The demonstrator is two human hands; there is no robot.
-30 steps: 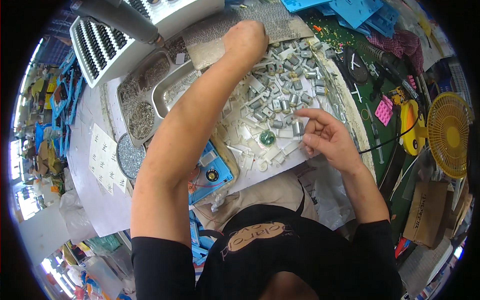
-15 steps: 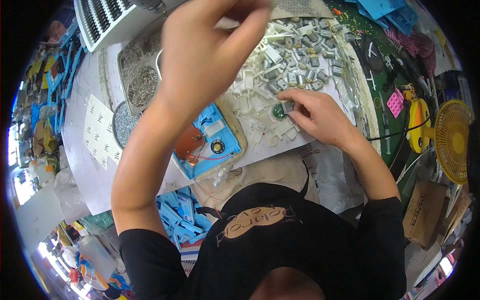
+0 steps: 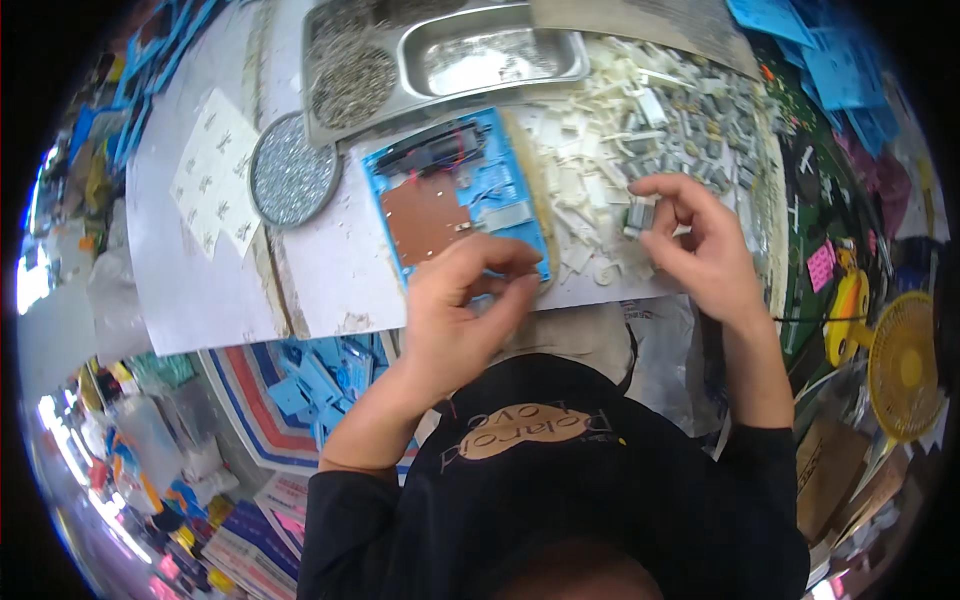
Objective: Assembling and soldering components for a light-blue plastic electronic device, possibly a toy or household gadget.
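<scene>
A small silver motor (image 3: 639, 216) sits between the thumb and forefinger of my right hand (image 3: 700, 245), above the right part of the table. My left hand (image 3: 460, 310) hovers over the near edge of an open blue plastic casing (image 3: 520, 185), its fingers curled in a pinch; whatever they hold is hidden. Inside the casing lie a brown board (image 3: 425, 218), a black battery holder (image 3: 430, 152) with thin wires, and a pale grey rectangular piece (image 3: 505, 217).
Loose white plastic parts (image 3: 590, 190) and a heap of motors (image 3: 700, 130) lie beyond my right hand. A metal tray (image 3: 425, 95) with small metal pieces and a round dish (image 3: 293, 170) stand behind. Blue casings (image 3: 325, 375) fill a striped bag below. A yellow fan (image 3: 905, 365) is at right.
My left hand has come down from the far side to the casing's near edge. My right hand has lifted the motor off the white parts. The view has shifted.
</scene>
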